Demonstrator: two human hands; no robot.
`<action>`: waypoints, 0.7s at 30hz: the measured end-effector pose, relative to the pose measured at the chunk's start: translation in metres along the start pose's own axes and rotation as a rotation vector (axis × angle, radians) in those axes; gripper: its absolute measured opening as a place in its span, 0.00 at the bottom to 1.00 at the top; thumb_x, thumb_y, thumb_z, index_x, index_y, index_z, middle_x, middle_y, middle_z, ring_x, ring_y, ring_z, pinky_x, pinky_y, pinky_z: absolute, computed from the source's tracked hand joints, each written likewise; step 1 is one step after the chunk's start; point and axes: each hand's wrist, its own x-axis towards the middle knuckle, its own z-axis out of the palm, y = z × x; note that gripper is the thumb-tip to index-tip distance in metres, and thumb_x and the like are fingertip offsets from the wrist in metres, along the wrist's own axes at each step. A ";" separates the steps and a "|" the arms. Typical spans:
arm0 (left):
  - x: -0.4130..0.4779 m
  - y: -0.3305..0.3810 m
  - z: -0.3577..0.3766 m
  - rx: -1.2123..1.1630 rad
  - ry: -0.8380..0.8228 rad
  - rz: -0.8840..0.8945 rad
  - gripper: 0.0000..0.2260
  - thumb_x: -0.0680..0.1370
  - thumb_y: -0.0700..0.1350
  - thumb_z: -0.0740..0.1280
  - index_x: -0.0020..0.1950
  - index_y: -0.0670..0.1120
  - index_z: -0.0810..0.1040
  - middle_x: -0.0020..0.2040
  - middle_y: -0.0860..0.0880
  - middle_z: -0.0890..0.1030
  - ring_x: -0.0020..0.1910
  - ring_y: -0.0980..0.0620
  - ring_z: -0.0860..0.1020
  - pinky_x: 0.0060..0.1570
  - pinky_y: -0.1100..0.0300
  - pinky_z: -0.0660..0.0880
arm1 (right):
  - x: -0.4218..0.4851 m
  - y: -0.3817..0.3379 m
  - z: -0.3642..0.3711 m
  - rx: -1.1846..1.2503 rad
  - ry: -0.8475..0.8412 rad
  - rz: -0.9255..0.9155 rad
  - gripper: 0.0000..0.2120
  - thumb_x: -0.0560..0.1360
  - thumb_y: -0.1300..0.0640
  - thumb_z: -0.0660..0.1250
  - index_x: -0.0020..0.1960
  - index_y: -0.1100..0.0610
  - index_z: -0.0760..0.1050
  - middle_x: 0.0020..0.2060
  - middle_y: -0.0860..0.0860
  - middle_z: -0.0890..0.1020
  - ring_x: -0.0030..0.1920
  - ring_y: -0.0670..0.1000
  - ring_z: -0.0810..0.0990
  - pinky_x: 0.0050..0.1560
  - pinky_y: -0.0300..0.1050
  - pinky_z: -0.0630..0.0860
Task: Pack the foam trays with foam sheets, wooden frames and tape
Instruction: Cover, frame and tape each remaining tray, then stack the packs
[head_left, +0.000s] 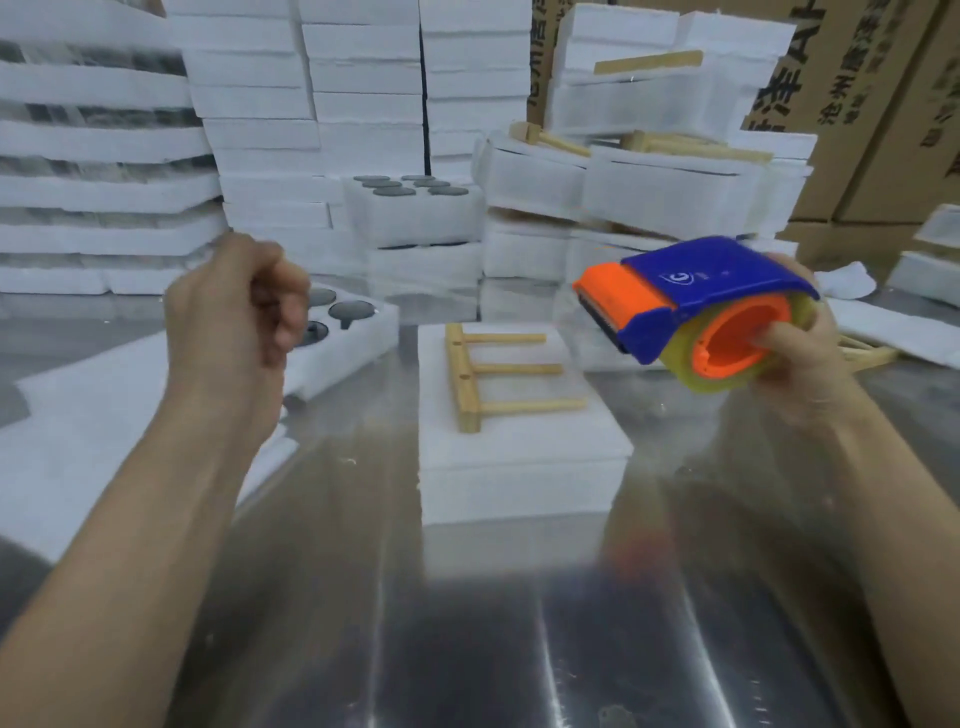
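My right hand (810, 358) grips a tape dispenser (691, 296) with a blue body, an orange cutter head and a roll of clear tape, one finger inside the orange core. It is held in the air to the right of a white foam block (519, 467) in the middle of the steel table. On that block lies a wooden frame (493, 374) with three pegs pointing right. My left hand (239, 312) hovers to the left with its fingers curled into a fist; nothing shows in it. Behind it lies a foam tray (363, 338) with dark round discs.
Flat foam sheets (78, 415) lie at the left. Tall stacks of foam trays (311, 130) fill the back, some at the right topped with wooden frames (675, 143). Cardboard boxes (857, 104) stand at the back right. Another wooden frame (867, 353) lies behind my right hand.
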 end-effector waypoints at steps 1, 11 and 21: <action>0.002 -0.006 -0.002 0.063 0.006 -0.025 0.23 0.76 0.42 0.60 0.20 0.49 0.72 0.21 0.54 0.69 0.20 0.56 0.62 0.19 0.68 0.57 | 0.000 0.001 -0.001 -0.020 0.005 0.005 0.31 0.63 0.70 0.60 0.64 0.52 0.69 0.47 0.43 0.83 0.47 0.44 0.82 0.43 0.38 0.79; 0.019 -0.036 -0.022 0.798 -0.053 0.099 0.19 0.77 0.54 0.67 0.28 0.46 0.77 0.21 0.55 0.74 0.20 0.59 0.68 0.32 0.60 0.69 | 0.001 0.003 0.012 -0.056 0.129 0.011 0.33 0.64 0.71 0.67 0.63 0.45 0.72 0.55 0.45 0.83 0.55 0.48 0.82 0.45 0.41 0.80; 0.020 -0.071 -0.026 1.087 -0.119 -0.032 0.21 0.78 0.52 0.65 0.29 0.43 0.78 0.26 0.49 0.78 0.20 0.57 0.72 0.32 0.63 0.68 | -0.013 0.019 -0.003 -0.135 0.103 0.144 0.35 0.65 0.77 0.61 0.63 0.47 0.70 0.45 0.39 0.84 0.46 0.40 0.83 0.38 0.36 0.79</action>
